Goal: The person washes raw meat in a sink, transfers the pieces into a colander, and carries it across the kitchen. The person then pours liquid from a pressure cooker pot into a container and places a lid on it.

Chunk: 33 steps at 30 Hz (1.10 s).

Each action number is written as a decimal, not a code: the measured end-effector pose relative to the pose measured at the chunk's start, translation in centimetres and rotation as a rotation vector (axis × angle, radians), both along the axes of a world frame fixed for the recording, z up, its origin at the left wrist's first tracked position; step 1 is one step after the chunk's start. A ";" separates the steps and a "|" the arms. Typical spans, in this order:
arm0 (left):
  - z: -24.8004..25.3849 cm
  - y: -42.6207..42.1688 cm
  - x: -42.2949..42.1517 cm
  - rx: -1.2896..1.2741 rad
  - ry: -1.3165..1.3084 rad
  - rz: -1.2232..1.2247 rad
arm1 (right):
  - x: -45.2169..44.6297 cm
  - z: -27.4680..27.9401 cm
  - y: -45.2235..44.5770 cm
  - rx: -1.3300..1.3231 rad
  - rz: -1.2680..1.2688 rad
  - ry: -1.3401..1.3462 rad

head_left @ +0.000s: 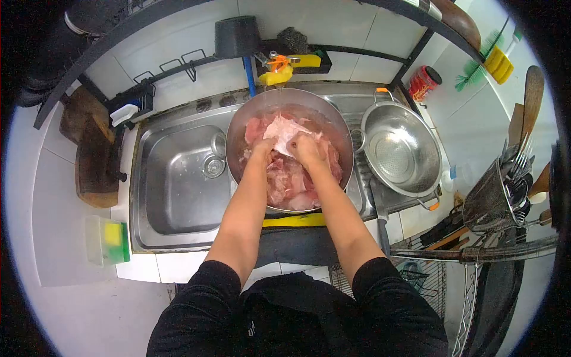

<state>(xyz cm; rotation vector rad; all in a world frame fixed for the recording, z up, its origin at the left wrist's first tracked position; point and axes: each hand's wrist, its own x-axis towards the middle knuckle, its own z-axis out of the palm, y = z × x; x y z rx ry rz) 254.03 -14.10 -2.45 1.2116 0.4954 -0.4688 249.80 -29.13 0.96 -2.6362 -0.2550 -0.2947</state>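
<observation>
A large round metal pot (238, 119) stands over the sink, full of raw meat pieces (291, 181) in water. Both of my hands reach into it. Between them is a pale piece of meat (284, 129). My left hand (266, 149) is closed on the left edge of that piece. With curled fingers, my right hand (305, 147) grips its right side. Some fingertips are hidden by the meat and by the backs of my hands. Just above the pot's far rim hangs a yellow-covered faucet (277, 74).
Left of the pot lies a steel sink basin (172, 178). A metal colander (401, 149) with orange handle grips sits on the right, a knife (379, 208) beside it. Farther right hangs a mesh utensil holder (491, 199). A sponge box (107, 241) is at the left edge.
</observation>
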 end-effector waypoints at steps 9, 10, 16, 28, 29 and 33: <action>1.8 -0.5 -1.0 0.052 -0.016 0.022 | 1.2 0.6 -0.6 -0.114 -0.247 0.142; 2.4 -0.4 -1.3 0.032 0.016 0.002 | 2.2 -0.3 -1.8 -0.113 -0.247 0.139; 2.8 -2.2 -2.1 -0.186 -0.032 0.375 | 6.4 -7.9 -6.1 1.336 -0.655 0.066; -11.7 -3.1 4.5 -0.311 -0.062 0.138 | 3.1 -2.2 2.8 0.016 -0.054 -0.060; -11.2 -3.0 4.6 -0.215 -0.016 0.190 | 3.4 -2.8 1.3 -0.009 -0.141 -0.075; -8.1 -3.0 3.9 0.034 -0.004 0.369 | 4.1 0.0 -3.3 0.286 -0.308 0.509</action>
